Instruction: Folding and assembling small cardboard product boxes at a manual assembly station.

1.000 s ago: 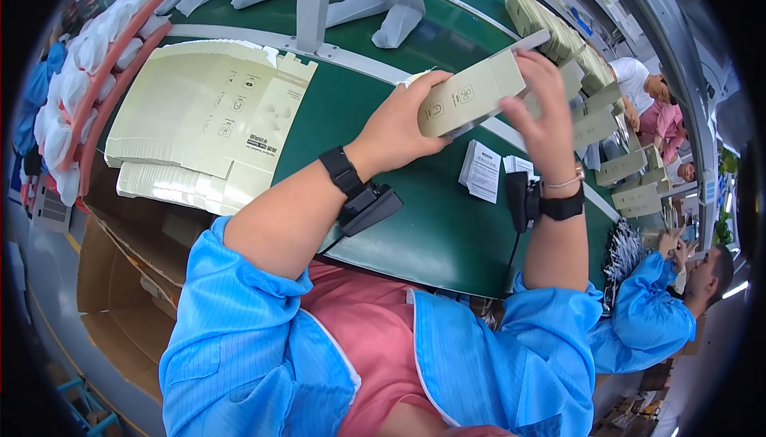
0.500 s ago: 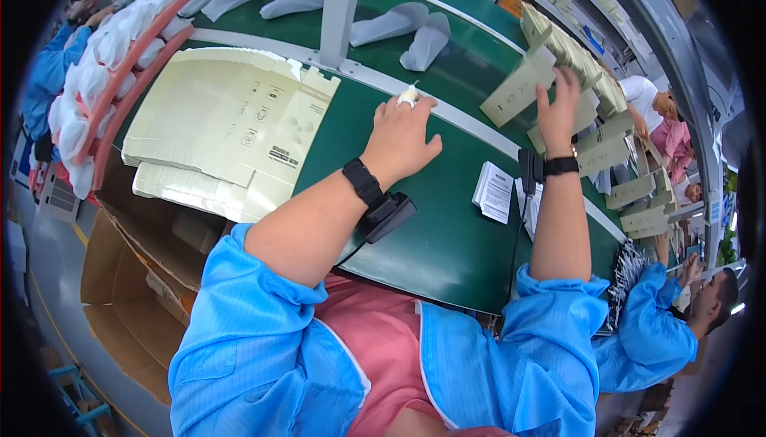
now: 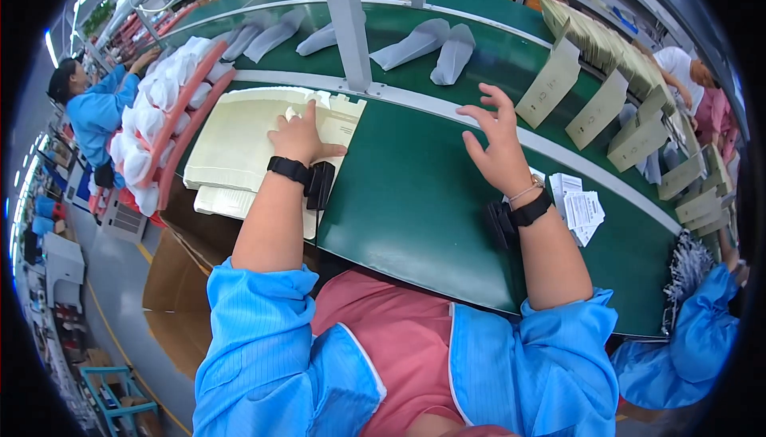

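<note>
My left hand (image 3: 295,140) rests on the right part of a stack of flat cream cartons (image 3: 235,130). Its fingers are stretched out, the thumb pointing right, and something whitish is wrapped on one finger. I see nothing gripped in it. My right hand (image 3: 496,148) hovers over the green work surface (image 3: 399,189), fingers apart and slightly bent, holding nothing. Close to its wrist, on the right, lie small printed white leaflets (image 3: 581,207). Both wrists wear black bands with dark box-shaped devices.
White sleeve-like pouches (image 3: 415,44) lie on the green belt (image 3: 495,54) beyond a metal rail with a post (image 3: 347,30). Upright cream boxes (image 3: 550,82) line the right. Red racks (image 3: 187,118) of white-wrapped items and an open cardboard box (image 3: 175,301) are left. Co-workers sit on both sides.
My left hand has moved left from the bare surface onto the carton stack. My right hand has come away from an upright box, which now stands by itself. The view has turned.
</note>
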`<state>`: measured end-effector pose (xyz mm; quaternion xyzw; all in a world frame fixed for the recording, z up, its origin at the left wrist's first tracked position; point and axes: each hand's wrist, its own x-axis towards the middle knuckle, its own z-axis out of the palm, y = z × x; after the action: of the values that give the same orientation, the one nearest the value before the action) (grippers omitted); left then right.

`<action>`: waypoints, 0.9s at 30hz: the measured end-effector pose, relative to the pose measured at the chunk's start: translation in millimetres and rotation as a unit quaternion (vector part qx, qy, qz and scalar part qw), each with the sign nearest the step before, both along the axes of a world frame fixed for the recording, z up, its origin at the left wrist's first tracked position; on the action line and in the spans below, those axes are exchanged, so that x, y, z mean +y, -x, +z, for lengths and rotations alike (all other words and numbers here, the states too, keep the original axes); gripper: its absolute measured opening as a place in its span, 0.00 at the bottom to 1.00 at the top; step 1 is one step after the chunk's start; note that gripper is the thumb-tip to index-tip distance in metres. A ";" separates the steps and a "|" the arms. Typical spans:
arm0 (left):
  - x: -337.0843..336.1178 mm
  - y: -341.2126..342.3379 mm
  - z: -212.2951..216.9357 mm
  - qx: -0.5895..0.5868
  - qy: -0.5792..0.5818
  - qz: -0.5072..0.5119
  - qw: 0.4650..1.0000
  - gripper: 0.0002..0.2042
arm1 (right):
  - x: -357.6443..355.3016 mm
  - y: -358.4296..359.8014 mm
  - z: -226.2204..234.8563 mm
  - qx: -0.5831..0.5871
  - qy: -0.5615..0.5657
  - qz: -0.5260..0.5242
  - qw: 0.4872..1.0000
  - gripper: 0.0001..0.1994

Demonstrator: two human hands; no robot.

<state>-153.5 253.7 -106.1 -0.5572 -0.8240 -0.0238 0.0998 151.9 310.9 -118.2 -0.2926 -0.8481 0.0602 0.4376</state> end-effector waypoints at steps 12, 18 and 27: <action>34.3 -1.3 22.9 -0.619 -0.109 -0.250 0.736 0.23 | -20.1 10.2 -1.6 0.115 0.280 0.170 0.938 0.17; -13.1 -110.4 78.7 -0.635 -0.243 -0.417 0.603 0.17 | -37.4 4.2 31.3 0.404 0.268 0.274 0.831 0.22; -3.0 -142.4 66.2 -0.644 -0.367 -0.414 0.529 0.24 | -53.9 14.6 24.0 0.296 0.136 0.222 0.919 0.32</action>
<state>-11.2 250.6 -39.8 -0.5839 -0.2611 -0.7146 -0.2832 137.3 257.0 -94.2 -0.1224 -0.7068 0.3544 0.5999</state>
